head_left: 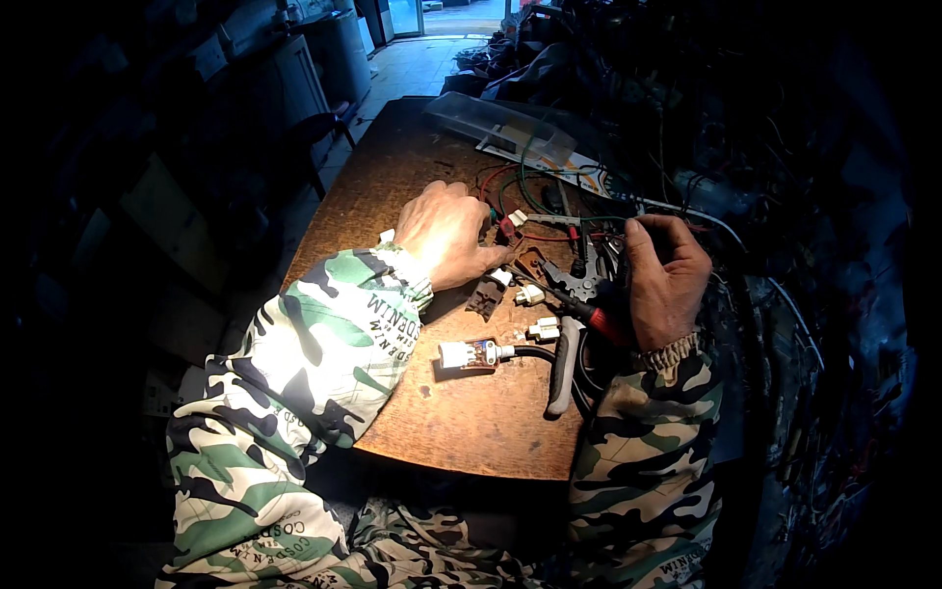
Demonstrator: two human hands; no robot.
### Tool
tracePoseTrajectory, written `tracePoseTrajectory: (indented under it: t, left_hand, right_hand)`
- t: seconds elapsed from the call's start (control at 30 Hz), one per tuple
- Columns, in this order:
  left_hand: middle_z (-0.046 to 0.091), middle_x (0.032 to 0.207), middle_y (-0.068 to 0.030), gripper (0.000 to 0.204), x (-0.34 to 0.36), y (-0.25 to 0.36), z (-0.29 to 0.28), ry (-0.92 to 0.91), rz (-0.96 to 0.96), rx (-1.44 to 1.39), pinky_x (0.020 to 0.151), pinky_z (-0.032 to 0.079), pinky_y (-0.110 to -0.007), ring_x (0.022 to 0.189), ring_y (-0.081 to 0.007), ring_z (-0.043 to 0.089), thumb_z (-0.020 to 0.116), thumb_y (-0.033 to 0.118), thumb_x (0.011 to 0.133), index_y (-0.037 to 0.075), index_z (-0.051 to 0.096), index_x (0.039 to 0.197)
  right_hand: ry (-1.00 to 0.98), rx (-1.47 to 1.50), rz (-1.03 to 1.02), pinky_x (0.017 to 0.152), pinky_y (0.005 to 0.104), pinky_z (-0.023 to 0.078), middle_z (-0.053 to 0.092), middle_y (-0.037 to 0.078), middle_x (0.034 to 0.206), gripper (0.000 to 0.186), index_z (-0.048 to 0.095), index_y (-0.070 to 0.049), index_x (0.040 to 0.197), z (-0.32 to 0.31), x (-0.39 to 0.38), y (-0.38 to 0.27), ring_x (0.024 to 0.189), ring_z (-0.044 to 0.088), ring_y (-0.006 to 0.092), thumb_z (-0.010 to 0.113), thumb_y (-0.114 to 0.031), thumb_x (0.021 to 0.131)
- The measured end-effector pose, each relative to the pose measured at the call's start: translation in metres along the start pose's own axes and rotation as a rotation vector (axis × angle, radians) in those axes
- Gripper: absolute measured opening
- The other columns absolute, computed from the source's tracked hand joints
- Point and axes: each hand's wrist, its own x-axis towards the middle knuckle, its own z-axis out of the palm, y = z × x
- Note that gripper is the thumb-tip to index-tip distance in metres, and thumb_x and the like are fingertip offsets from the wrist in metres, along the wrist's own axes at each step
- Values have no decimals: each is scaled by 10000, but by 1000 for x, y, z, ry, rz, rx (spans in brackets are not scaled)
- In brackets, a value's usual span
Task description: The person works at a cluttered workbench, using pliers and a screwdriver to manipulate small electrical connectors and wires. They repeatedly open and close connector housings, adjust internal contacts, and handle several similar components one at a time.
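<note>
My left hand [444,236] rests over the table with its fingers curled downward, beside red and green test leads and a white connector [518,217]; its fingertips are partly hidden. Above the tools at the right, my right hand [669,282] has thumb and forefinger brought together. A thin green wire [594,218] runs toward that pinch, but whether it is held I cannot tell. Between the hands lie a dark shell piece [485,297], white connectors [530,294], and grey-handled pliers [563,371]. Nearer to me is a white plug [467,355] with its inside exposed, joined to a black cable [535,351].
A clear plastic tray [500,128] stands at the far end of the wooden table [481,427]. Beneath my right hand sits a red-and-black handle [606,320]. Tangled wires and dark clutter crowd the right side. A tiled floor [412,67] leads to a bright doorway.
</note>
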Motion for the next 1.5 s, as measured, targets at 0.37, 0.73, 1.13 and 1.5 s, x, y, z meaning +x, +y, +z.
tracePoseTrajectory:
  t: [0.37,0.73,1.13,1.5]
  left_hand:
    - [656,910,-206,408,4,2,3,38,60,-111,841,528,-483,935,-364,640,844,366,773,14,820,979]
    - [636,930,-188,440,-6,-2,8,161,226,-89,853,542,-461,935,-354,645,830,258,733,-28,781,1065]
    - [743,950,-74,352,-6,-10,-28,-197,-227,-1225,662,509,-191,692,-55,617,704,174,953,-76,686,1200]
    - [733,980,-120,309,-5,-24,-22,-402,-329,-1516,672,543,-283,741,-96,615,556,246,1057,-32,687,1096]
  right_hand:
    - [-45,-7,52,711,274,552,747,83,855,136,741,24,996,-2,0,-5,772,691,128,724,-109,977]
    - [-60,-34,-14,683,290,546,749,100,834,133,744,22,977,-1,-1,-8,748,699,150,731,-110,961]
    - [-77,-24,24,663,303,539,742,117,813,143,741,31,966,-5,-2,-10,725,695,160,736,-111,952]
    - [-143,-57,54,668,308,557,749,119,804,125,747,27,977,-3,-2,-13,736,714,165,728,-93,947]
